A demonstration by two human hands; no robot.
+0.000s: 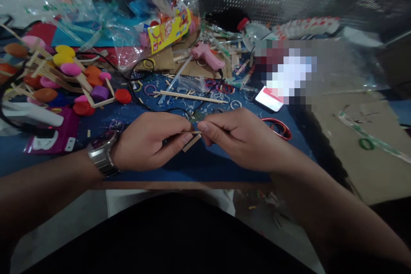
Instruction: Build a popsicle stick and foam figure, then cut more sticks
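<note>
My left hand [150, 141], with a metal watch [102, 154] on its wrist, and my right hand [239, 137] meet above the near edge of a blue table [205, 167]. Both are closed in a pinch on short thin wooden sticks [192, 141] held between the fingertips. One flat stick end pokes out below my left thumb. A longer wooden stick [189, 96] lies on the table just beyond my hands.
A pink glue gun [207, 55] lies at the back centre. Colourful plastic bottle caps glued on sticks [70, 81] pile at the left. Loose rubber bands [224, 87], a red ring [278, 128], a phone [268, 98], a plastic bottle [253, 32] and plastic bags [160, 21] clutter the table.
</note>
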